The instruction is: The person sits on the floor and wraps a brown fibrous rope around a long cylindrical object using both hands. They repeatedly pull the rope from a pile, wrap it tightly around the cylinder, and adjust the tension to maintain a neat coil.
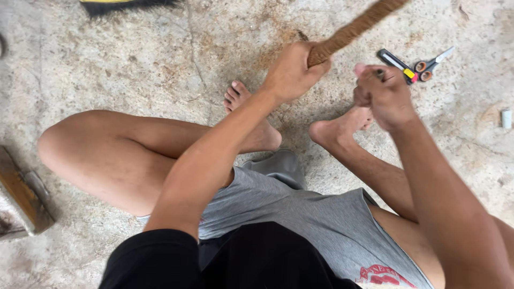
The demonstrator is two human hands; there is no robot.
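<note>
I sit on a concrete floor with my legs bent and bare feet ahead. My left hand [292, 69] grips the near end of a brown, fibrous rope-like bundle [356, 27] that runs up and right out of view. My right hand [381, 91] is closed in a fist just right of it, above my right foot; a small dark object seems pinched at its top, but I cannot tell what it is. The two hands are a short gap apart.
A black utility knife [396, 64] and small scissors with orange handles [431, 64] lie on the floor beyond my right hand. A small white cylinder [506, 118] sits at far right. A wooden block [21, 195] lies at left, a dark brush [126, 5] at top.
</note>
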